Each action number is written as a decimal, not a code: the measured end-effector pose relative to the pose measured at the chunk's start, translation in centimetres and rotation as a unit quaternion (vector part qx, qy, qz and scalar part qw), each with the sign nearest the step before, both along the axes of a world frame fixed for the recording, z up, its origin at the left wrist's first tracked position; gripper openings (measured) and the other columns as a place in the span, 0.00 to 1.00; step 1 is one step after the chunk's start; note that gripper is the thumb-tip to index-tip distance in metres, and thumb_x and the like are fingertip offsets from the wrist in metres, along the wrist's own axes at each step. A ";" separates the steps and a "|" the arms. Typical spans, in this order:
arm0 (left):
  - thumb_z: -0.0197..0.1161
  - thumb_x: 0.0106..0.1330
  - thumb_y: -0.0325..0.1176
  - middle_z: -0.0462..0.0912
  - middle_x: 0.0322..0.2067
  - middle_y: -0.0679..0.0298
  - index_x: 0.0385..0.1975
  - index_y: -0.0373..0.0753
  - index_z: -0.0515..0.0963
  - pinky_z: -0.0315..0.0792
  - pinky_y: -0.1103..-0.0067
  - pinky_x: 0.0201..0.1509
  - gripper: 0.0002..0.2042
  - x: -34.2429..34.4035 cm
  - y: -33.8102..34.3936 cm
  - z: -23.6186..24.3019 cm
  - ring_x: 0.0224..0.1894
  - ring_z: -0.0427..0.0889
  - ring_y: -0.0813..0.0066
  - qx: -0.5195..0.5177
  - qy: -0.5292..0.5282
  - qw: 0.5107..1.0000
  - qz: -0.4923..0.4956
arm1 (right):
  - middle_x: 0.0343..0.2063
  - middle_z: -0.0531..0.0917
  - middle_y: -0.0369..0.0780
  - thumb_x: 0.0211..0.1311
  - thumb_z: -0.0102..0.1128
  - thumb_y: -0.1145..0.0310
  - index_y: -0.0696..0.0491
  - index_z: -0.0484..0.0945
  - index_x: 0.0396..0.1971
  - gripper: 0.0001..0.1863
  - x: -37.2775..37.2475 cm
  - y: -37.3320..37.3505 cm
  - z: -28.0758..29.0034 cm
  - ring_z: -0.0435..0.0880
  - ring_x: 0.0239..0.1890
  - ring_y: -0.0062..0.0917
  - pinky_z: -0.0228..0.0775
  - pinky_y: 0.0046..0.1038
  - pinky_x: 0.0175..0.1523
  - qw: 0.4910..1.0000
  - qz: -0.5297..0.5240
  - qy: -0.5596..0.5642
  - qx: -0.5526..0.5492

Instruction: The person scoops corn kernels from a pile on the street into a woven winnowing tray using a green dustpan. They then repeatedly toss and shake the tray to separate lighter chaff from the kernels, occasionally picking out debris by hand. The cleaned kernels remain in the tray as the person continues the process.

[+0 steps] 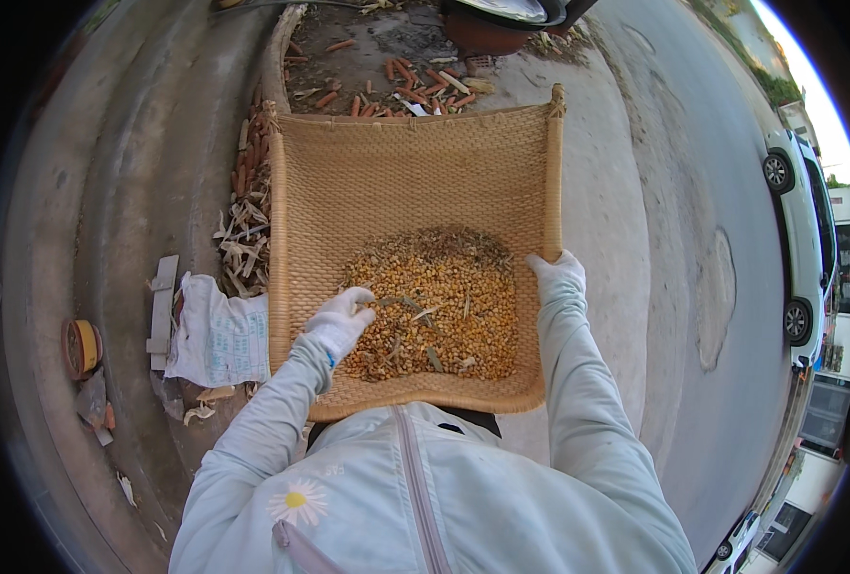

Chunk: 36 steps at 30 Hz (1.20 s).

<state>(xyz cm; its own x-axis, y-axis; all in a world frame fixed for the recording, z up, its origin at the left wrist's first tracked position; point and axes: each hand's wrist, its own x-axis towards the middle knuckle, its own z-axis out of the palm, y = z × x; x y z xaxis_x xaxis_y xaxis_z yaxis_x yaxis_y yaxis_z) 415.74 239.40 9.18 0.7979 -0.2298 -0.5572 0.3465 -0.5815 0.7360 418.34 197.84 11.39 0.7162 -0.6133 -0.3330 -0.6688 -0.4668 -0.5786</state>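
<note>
Tan woven basket, shallow scoop shape, sits in front of the person's body, near edge against the pale zip jacket. Both side rims are thick rods; far corners wrapped.

Corn kernels, yellow-orange, spread in one loose patch on the basket's near half, a bit right of centre. Darker chaff banked along the patch's far edge. A few leaf bits on top of the corn.

Right hand, pale glove: closed on the basket's right rim, thumb over the inner side; other fingers mostly hidden behind the rim.

Left hand, same glove type: over the basket floor at the left edge of the corn, fingers part-curled, small gap between thumb and forefinger. Can't tell if it has hold of anything, or if it touches the kernels.

Around: orange-brown cobs on the ground past the far rim, dry husks and a white sack to the left, yellow-and-red roll further left. White car far right, beside the road.
</note>
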 end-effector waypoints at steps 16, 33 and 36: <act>0.70 0.76 0.42 0.89 0.46 0.54 0.56 0.34 0.82 0.81 0.67 0.53 0.19 0.7 -2.2 -0.6 0.48 0.89 0.65 0.049 0.061 0.997 -0.019 | 0.37 0.94 0.41 0.61 0.81 0.55 0.53 0.92 0.48 0.21 0.4 0.6 1.3 0.92 0.39 0.30 0.81 0.35 0.51 1.000 0.002 0.009 0.004; 0.61 0.75 0.31 0.92 0.46 0.50 0.51 0.42 0.84 0.83 0.56 0.50 0.10 -5.1 -0.3 -2.0 0.48 0.91 0.47 0.260 -0.075 0.905 -0.328 | 0.37 0.94 0.42 0.62 0.81 0.54 0.53 0.92 0.49 0.22 0.5 0.1 0.0 0.91 0.40 0.31 0.81 0.36 0.51 1.000 0.026 0.000 0.003; 0.64 0.76 0.36 0.92 0.46 0.48 0.51 0.44 0.85 0.82 0.56 0.51 0.10 -5.6 0.4 -2.1 0.49 0.90 0.43 0.227 -0.060 0.932 -0.276 | 0.38 0.94 0.42 0.62 0.81 0.55 0.54 0.92 0.49 0.22 0.4 0.1 0.1 0.91 0.40 0.31 0.81 0.36 0.52 1.000 0.025 -0.012 0.000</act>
